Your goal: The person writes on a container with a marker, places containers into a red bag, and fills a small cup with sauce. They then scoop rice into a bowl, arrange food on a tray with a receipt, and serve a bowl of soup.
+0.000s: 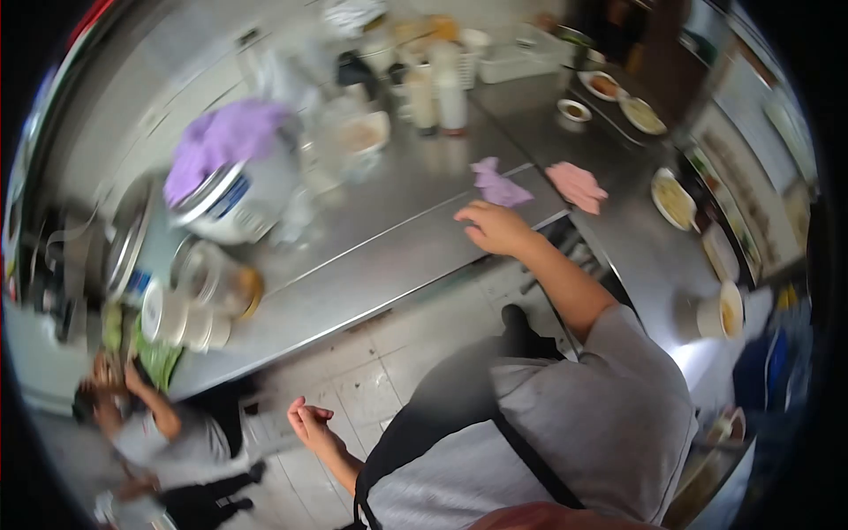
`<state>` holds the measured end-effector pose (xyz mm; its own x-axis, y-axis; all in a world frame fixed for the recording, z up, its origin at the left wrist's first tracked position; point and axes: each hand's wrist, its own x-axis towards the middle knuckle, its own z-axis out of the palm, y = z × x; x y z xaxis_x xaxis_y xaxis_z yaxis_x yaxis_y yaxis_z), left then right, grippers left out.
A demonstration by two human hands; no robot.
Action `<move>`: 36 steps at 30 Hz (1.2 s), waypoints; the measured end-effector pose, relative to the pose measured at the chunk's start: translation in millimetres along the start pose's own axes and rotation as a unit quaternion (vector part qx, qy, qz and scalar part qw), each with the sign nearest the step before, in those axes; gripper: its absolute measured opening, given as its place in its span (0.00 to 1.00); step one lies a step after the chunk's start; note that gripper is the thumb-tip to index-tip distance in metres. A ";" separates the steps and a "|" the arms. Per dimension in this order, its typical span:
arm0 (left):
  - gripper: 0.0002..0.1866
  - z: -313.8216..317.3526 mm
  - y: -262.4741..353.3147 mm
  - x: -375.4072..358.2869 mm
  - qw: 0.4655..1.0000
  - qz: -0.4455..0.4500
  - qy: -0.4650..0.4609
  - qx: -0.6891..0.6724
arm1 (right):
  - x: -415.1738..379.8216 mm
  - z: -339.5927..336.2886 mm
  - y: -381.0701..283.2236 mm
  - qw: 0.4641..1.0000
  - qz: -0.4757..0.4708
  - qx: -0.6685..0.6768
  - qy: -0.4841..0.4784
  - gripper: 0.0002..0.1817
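My right hand (495,228) is over the front edge of the steel counter (380,256), palm down with its fingers loosely bent and apart. Nothing shows in it. Just beyond its fingers lies a crumpled purple cloth (500,183), and a pink cloth (578,186) rests to the right of that. Lower down on the left, my left hand (313,426) hangs in the air above the tiled floor, away from the counter. Its fingers are slightly curled and apart, with nothing visible between them.
A large pot (243,203) under a purple cloth stands on the left, near stacked white tubs (181,318) and a clear jar. Bottles (450,97) line the back. Food plates (674,199) and a white cup (720,311) sit right. Two other people are at lower left.
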<state>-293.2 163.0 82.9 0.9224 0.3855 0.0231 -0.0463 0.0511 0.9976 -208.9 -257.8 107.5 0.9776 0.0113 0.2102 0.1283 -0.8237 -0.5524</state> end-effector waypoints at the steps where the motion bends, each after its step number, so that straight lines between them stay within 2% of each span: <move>1: 0.12 4.8 -4.2 -2.1 0.999 -0.013 -0.034 0.002 | -14.0 -11.9 8.5 0.999 0.025 -0.002 0.023 0.14; 5: 0.13 52.6 -15.2 7.2 0.986 -0.030 -0.154 0.054 | -48.5 -41.6 67.4 0.989 0.091 -0.031 0.114 0.13; 10: 0.13 134.2 -18.5 10.2 0.967 -0.030 -0.239 0.082 | -100.7 -92.8 152.7 0.957 0.198 -0.077 0.196 0.12; 11: 0.13 151.7 -23.8 10.6 0.961 -0.034 -0.264 0.074 | -108.8 -97.1 178.1 0.951 0.213 -0.095 0.201 0.13; 14: 0.13 215.0 -36.1 -0.5 0.947 -0.048 -0.304 0.090 | -121.9 -122.9 220.2 0.942 0.296 -0.036 0.153 0.16; 15: 0.13 237.9 -39.2 -7.4 0.941 -0.050 -0.321 0.093 | -120.1 -130.1 234.1 0.920 0.333 0.119 0.170 0.17; 16: 0.14 258.8 -43.2 -12.8 0.935 -0.053 -0.337 0.096 | -115.6 -136.0 248.5 0.874 0.360 0.273 0.179 0.19; 17: 0.14 277.9 -50.7 -15.9 0.929 -0.048 -0.353 0.105 | -109.2 -140.2 263.4 0.805 0.379 0.419 0.181 0.21; 18: 0.14 297.2 -60.4 -18.1 0.922 -0.043 -0.368 0.113 | -100.6 -142.4 284.5 0.749 0.361 0.524 0.186 0.25; 20: 0.14 327.3 -64.2 -27.4 0.910 -0.032 -0.389 0.138 | -79.8 -142.9 327.4 0.601 0.316 0.711 0.184 0.32; 23: 0.14 364.1 -60.7 -46.0 0.900 -0.026 -0.398 0.176 | -32.6 -137.5 368.2 0.566 0.349 0.729 0.164 0.39; 26: 0.15 371.0 -62.3 -61.0 0.891 -0.010 -0.407 0.199 | 13.5 -138.3 391.5 0.520 0.376 0.736 0.217 0.41; 27: 0.16 369.0 -60.4 -65.5 0.888 -0.016 -0.401 0.225 | 25.3 -140.2 395.1 0.524 0.388 0.722 0.231 0.45; 29: 0.17 357.2 -64.1 -69.9 0.886 -0.017 -0.373 0.274 | 44.0 -142.2 416.2 0.497 0.394 0.740 0.225 0.51; 30: 0.17 347.3 -64.3 -73.8 0.887 -0.022 -0.352 0.298 | 52.2 -142.0 421.7 0.535 0.373 0.716 0.248 0.54; 31: 0.17 341.0 -59.2 -77.5 0.890 -0.028 -0.341 0.303 | 59.9 -138.6 443.8 0.534 0.353 0.733 0.229 0.51; 32: 0.16 335.2 -51.7 -81.6 0.877 -0.021 -0.331 0.347 | 68.4 -143.7 441.4 0.558 0.350 0.708 0.253 0.49; 33: 0.16 331.8 -43.9 -86.8 0.879 -0.025 -0.310 0.360 | 76.7 -143.8 456.2 0.546 0.364 0.718 0.231 0.45; 35: 0.16 325.7 -27.4 -95.5 0.877 -0.047 -0.286 0.385 | 85.6 -146.9 468.5 0.573 0.325 0.725 0.203 0.41; 36: 0.16 323.2 -21.2 -97.7 0.872 -0.062 -0.283 0.394 | 92.1 -148.4 476.6 0.552 0.335 0.735 0.207 0.41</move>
<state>-258.4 -173.5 80.5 0.9535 -0.1063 -0.2820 0.1393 -0.6743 0.7252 -82.5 -733.5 -16.6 0.8052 -0.3972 -0.4403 0.0546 0.7890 -0.6120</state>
